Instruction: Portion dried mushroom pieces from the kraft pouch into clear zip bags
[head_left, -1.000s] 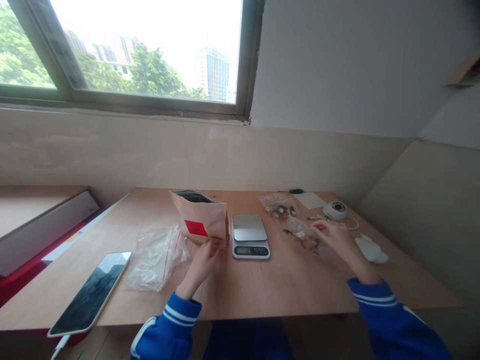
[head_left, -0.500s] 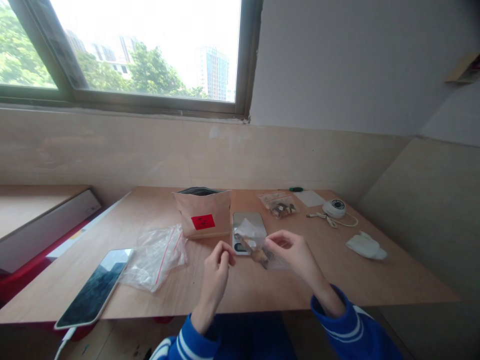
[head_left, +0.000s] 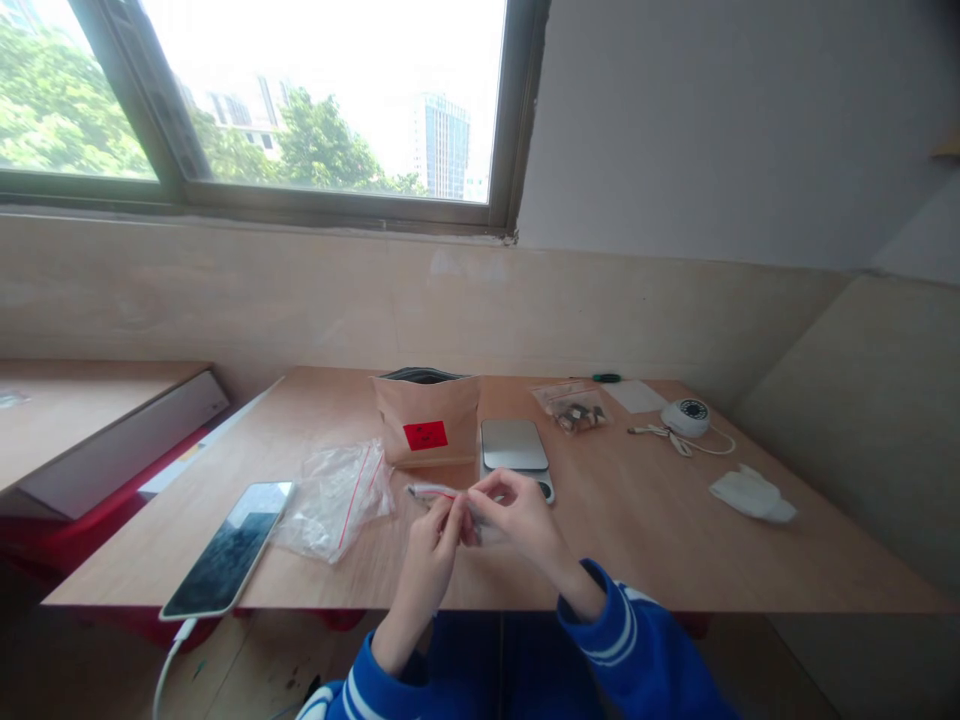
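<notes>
Both hands meet near the table's front, pinching the top edge of a small clear zip bag (head_left: 433, 491) with a red line along it. My left hand (head_left: 433, 550) is closed on the bag's edge, and my right hand (head_left: 521, 515) pinches it close beside. Most of the bag and its contents are hidden behind my fingers. Just beyond my right hand lies a small digital scale (head_left: 514, 445) with a bare metal plate; its display is partly covered. Behind and to the left stands a brown paper pouch (head_left: 427, 415) with a red label, its top open.
Flat clear zip bags (head_left: 334, 500) and a charging phone (head_left: 229, 550) lie on the left. At the back right are a filled zip bag (head_left: 574, 410), a white paper (head_left: 636, 396), a green-handled tool (head_left: 606, 378), a white round device with cable (head_left: 685, 418) and a crumpled white cloth (head_left: 752, 494).
The small bag has come off the scale toward me and turned. My left hand, earlier apart from it, now pinches its edge beside my right hand. The view has shifted slightly left.
</notes>
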